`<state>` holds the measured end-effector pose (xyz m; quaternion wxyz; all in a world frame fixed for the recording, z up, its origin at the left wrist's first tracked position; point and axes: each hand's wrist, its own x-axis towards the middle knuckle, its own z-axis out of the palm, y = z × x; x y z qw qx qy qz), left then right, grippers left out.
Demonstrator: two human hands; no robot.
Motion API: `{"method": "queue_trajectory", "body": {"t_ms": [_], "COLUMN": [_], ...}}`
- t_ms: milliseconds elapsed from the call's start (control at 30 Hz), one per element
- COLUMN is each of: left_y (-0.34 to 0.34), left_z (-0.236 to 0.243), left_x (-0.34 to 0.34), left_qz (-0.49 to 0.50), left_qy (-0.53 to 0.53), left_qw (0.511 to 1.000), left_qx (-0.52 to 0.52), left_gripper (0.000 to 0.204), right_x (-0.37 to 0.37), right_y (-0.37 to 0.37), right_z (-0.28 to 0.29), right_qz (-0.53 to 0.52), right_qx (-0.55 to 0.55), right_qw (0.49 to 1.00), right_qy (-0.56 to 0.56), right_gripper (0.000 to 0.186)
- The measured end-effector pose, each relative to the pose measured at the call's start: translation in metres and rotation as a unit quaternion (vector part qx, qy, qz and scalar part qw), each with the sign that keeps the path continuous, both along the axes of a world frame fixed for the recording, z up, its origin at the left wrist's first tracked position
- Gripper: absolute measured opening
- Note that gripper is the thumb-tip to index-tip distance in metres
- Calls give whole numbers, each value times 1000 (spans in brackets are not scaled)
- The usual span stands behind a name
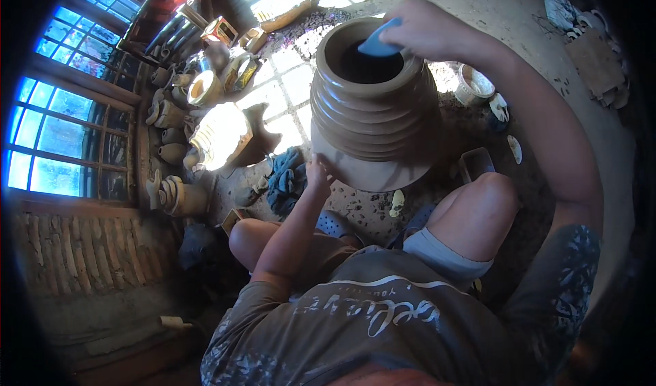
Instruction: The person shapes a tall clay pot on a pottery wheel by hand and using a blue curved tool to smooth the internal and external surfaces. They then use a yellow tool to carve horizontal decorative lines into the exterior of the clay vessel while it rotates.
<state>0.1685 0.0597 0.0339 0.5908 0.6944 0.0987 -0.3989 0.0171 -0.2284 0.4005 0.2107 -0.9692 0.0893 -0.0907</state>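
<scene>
A large brown clay pot [372, 123] with horizontal ridges stands upright in front of me, on a broad round disc [372, 175]. My right hand [425, 30] reaches over its far right rim, closed on a blue flat scraper [380, 41]. The scraper dips into the pot's dark mouth by the inner wall; whether it touches the clay cannot be made out. Low at the disc's left edge is my left hand [319, 172], its fingers bent around that edge. Part of those fingers is hidden.
Left of the pot are a crumpled blue-grey cloth [283, 179] and a sunlit ridged vessel [222, 134]. Several clay pots line the window wall. To the right stand a whitish bucket [473, 85] and a small rectangular container [476, 164]. My knees flank the disc.
</scene>
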Motion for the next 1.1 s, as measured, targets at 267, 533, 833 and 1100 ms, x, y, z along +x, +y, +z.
{"method": "queue_trajectory", "body": {"t_ms": [267,533,833,1100], "left_y": [13,7,2,1], "left_z": [-2,7,7,15], "left_x": [-133,-146,-65,-140], "left_qz": [-107,-96,-1,-32], "left_qy": [174,157,59,116], "left_qw": [979,982,998,993], "left_qx": [-11,-28,-14,-12], "left_gripper": [87,80,73,74], "right_x": [49,58,53,60], "right_y": [17,31,27,26], "right_z": [-27,-38,-34,-47], "right_qz": [26,-5,-29,-13], "right_qx": [-84,67,72,73], "right_qw": [984,986,993,993], "right_qy": [156,149,91,91], "right_gripper": [33,30,29,32]}}
